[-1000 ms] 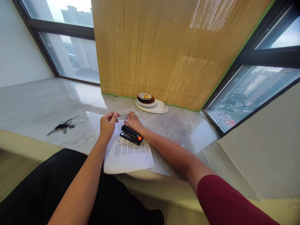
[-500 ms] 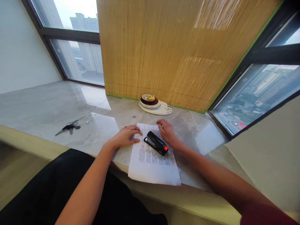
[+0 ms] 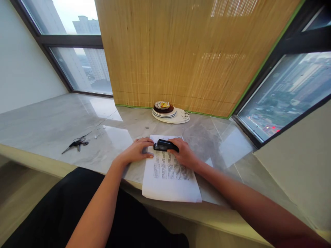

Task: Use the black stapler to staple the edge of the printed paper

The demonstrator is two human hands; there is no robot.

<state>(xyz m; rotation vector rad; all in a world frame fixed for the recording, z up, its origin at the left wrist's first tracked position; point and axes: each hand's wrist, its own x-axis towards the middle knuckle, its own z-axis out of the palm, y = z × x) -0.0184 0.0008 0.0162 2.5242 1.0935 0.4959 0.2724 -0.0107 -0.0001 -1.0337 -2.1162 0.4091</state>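
Observation:
A printed sheet of paper (image 3: 170, 187) lies on the grey stone sill, its near end reaching past the front edge; whether it is one sheet or more I cannot tell. Over its upper part is a black stapler (image 3: 165, 145), turned roughly crosswise with its front end to the left. My right hand (image 3: 183, 151) wraps round the stapler's rear end, hiding that part. At the paper's left edge rests my left hand (image 3: 137, 150), fingers stretched and apart, the fingertips close to the stapler's front end.
Stacked plates (image 3: 165, 113) stand at the back by the bamboo blind (image 3: 170, 55). Keys (image 3: 77, 143) lie to the left on the stone sill (image 3: 51, 120). A small grey piece (image 3: 147, 127) sits beyond the paper. Windows flank the blind.
My right hand has taken hold of the stapler, which has swung from slanting to crosswise and shifted toward the paper's upper left. My left hand has stayed nearly in place.

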